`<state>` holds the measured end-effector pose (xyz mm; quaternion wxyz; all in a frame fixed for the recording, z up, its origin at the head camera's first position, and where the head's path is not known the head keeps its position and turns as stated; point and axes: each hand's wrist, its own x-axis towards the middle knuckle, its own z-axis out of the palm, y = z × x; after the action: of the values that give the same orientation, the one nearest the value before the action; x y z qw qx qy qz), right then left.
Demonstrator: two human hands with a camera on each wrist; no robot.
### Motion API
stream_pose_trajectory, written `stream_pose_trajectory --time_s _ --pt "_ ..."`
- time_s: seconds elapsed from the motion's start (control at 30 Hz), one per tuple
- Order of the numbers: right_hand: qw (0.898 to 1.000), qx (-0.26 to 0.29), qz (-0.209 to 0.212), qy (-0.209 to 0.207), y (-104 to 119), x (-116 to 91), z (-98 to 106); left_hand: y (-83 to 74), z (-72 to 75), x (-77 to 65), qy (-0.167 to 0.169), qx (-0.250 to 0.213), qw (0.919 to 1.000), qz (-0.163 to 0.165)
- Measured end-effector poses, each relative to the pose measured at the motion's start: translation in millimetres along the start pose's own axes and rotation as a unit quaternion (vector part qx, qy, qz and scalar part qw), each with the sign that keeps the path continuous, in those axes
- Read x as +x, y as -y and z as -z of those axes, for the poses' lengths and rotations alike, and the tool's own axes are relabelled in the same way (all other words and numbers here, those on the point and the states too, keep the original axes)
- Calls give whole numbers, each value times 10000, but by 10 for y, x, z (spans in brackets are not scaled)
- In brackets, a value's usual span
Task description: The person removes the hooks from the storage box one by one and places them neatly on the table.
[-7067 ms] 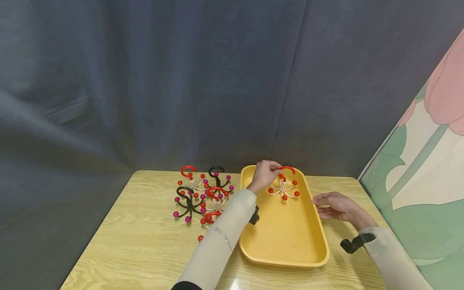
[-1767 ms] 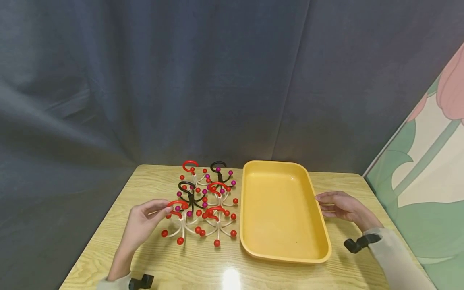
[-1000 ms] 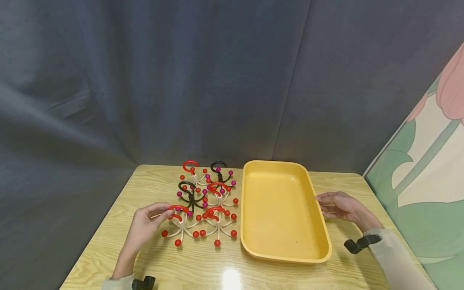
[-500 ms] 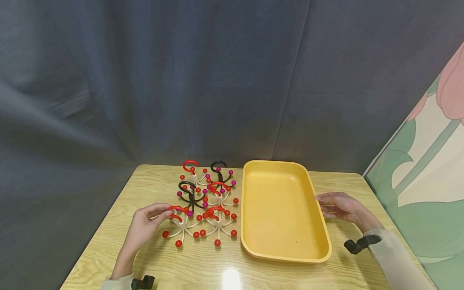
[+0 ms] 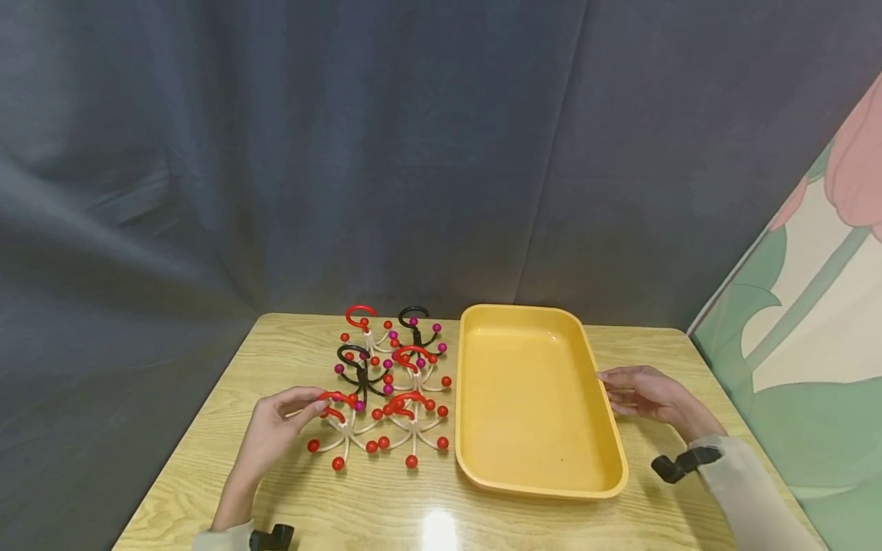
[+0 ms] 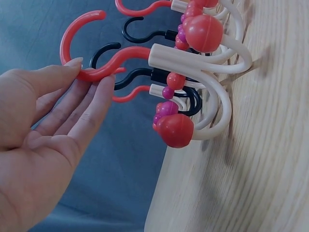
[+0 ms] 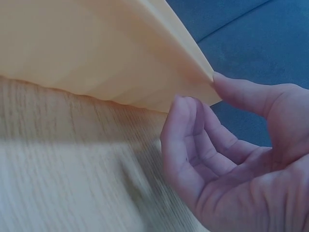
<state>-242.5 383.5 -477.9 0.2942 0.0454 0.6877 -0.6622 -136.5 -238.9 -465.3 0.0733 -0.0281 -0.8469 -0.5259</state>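
My left hand [image 5: 276, 428] pinches the red hook of a small hanger [image 6: 174, 58] between thumb and fingers. The hanger has a white stem and several curved white arms tipped with red balls; it stands upright at the front left of the group, its ball tips down at the table. On the right, my right hand [image 5: 644, 394] touches the long side of a yellow tray [image 5: 537, 413]. In the right wrist view, the thumb tip meets the tray's rim while the loosely bent fingers lie beside its outer wall.
Right beside the held hanger stands another red-and-white hanger [image 5: 415, 428]. Behind are two more red-and-white ones and two black hangers [image 5: 363, 373] with purple balls, arms overlapping in view. A dark curtain [image 5: 413, 153] backs the wooden table [image 5: 234, 428].
My left hand was over the tray with a red-and-white hanger; it now holds one at the group's front left. That hanger shifted slightly over the last two seconds. The right hand stayed at the tray.
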Motion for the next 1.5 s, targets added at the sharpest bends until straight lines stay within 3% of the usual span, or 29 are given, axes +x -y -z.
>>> stream_pose_trajectory --time_s 0.17,0.3,0.53,0.73,0.83,1.17,1.5 --pt "9999 -126 40 -55 -1 18 -1 -9 -6 11 114 -232 9997 21" --pt "9999 -138 88 -9 -6 14 -1 -26 8 30 232 -288 9992 -161" --pt "9994 -286 204 -19 10 5 2 -91 148 94 382 -267 9956 -811" --pt "9992 -305 262 -20 25 1 -33 -147 310 168 564 -387 9837 -1662" --pt "9990 -315 312 -28 48 0 -39 -207 354 230 515 -303 9801 -1895" --pt "9991 -266 315 17 105 -16 -29 -430 462 424 373 688 9857 -1493" --pt "9990 -330 314 33 119 -27 -41 -504 590 565 248 1417 9811 -1297"
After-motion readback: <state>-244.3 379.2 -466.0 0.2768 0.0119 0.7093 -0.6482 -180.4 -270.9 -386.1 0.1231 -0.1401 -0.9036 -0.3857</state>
